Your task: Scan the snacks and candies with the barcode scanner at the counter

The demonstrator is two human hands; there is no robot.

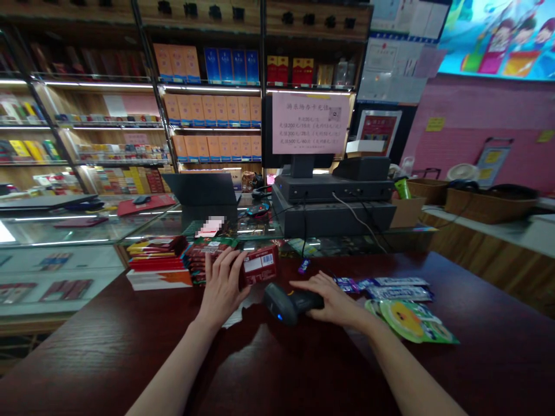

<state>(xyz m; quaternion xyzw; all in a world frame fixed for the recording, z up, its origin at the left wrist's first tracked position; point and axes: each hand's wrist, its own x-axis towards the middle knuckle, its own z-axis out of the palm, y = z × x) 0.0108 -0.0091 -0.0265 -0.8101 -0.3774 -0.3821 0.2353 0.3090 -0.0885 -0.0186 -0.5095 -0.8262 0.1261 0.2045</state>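
One scanner (281, 304) in right hand (332, 297)

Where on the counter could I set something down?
Bare counter lies nearer than the scanner, nearer than the red stack, and right of the green packet. Crowded: from the red stack to the maroon box, and around the blue bars and green packet.

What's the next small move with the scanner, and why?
Probably tilt the barcode scanner slightly toward the dark red box: the right hand is already on the scanner, the left hand is beside the box, and its barcode shows uncovered.
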